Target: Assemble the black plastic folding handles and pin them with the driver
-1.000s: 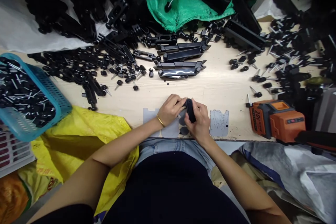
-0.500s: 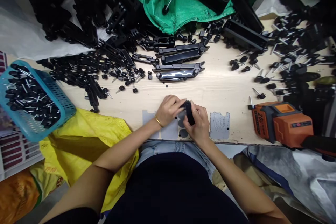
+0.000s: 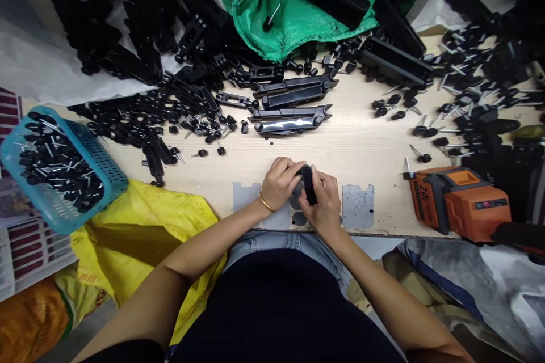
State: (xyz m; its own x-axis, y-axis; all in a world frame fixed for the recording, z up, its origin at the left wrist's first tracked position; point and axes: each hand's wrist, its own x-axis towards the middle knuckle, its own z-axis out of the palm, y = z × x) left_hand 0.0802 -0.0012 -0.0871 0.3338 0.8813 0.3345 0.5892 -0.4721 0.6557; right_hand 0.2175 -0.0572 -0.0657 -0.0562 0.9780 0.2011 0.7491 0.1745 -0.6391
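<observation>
Both hands meet over the near edge of the wooden table (image 3: pixel 361 147). My right hand (image 3: pixel 324 204) is closed round a small black plastic part (image 3: pixel 309 184), which stands roughly upright. My left hand (image 3: pixel 281 182) has its fingers curled and pinches the top of that same part. Under the hands lies a grey metal plate (image 3: pixel 247 195) with dark round holes. Just beyond the hands, several long black assembled arms (image 3: pixel 292 119) lie side by side.
A blue basket (image 3: pixel 63 173) of black knobs with metal pins sits at the left, over a yellow sack (image 3: pixel 140 221). An orange cordless tool (image 3: pixel 460 204) lies at the right. A green sack (image 3: pixel 293 5) and heaps of black parts fill the back.
The hands stay together on the black part with only slight finger shifts. The camera has drifted a little, so the scene sits slightly lower and to the right.
</observation>
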